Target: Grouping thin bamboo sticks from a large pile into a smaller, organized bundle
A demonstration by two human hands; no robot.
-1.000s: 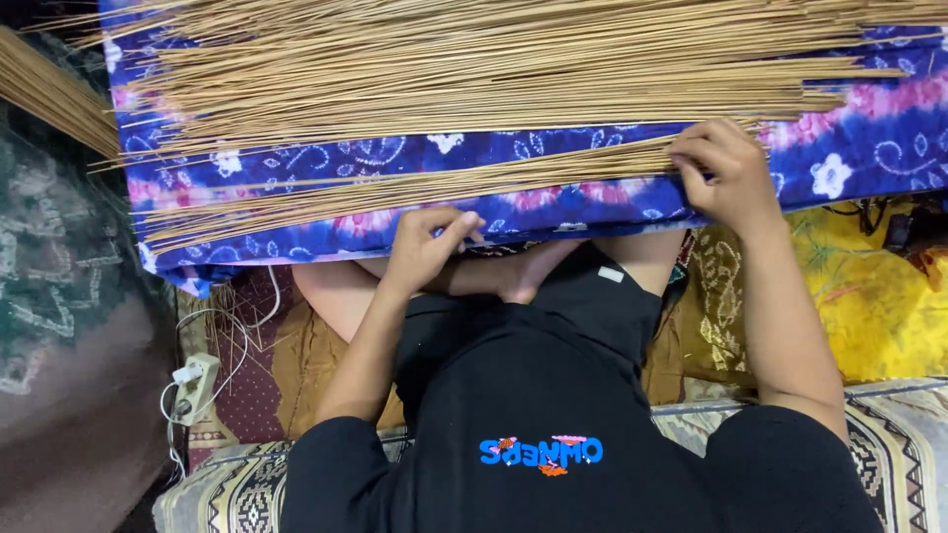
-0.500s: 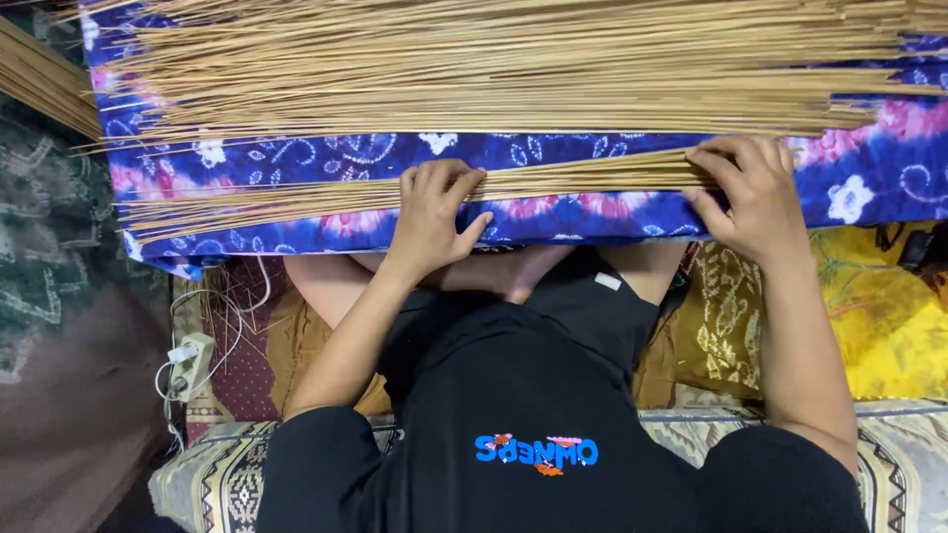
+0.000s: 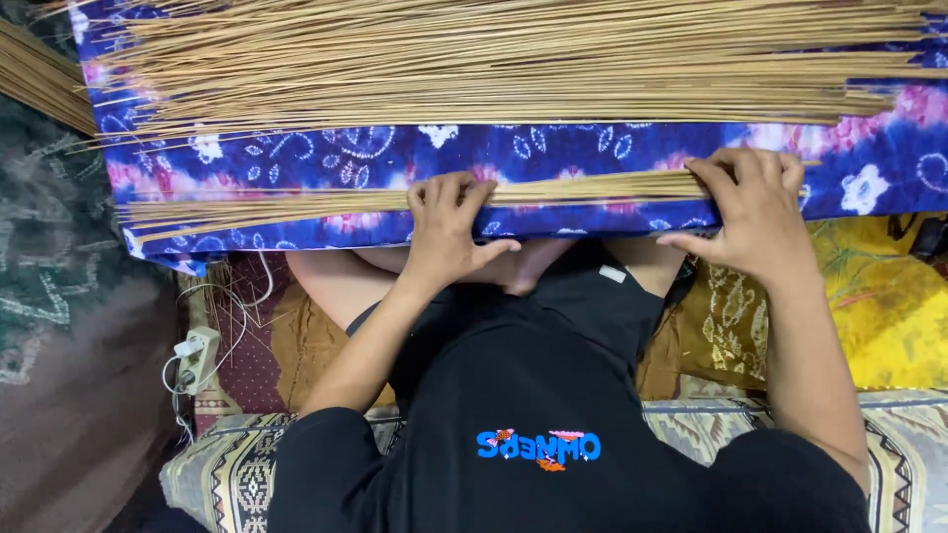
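Note:
A blue and purple patterned cloth [image 3: 326,158] covers a board over my lap. A wide pile of thin tan sticks [image 3: 494,59] lies across its far half. A smaller bunch of the same sticks [image 3: 296,202] runs along the near edge. My left hand [image 3: 446,225] rests flat on the middle of that small bunch, fingers spread over it. My right hand [image 3: 752,209] presses on the bunch's right end, fingers curled over the sticks.
A white power strip with cords [image 3: 196,357] lies on the floor at the left. A yellow patterned cloth [image 3: 889,306] is at the right. More sticks [image 3: 35,74] lie at the upper left. A patterned cushion [image 3: 227,464] sits under me.
My left hand moved up from the cloth's near edge onto the small bunch. My right hand stayed on the bunch's right end. The bunch now lies straighter along the near edge.

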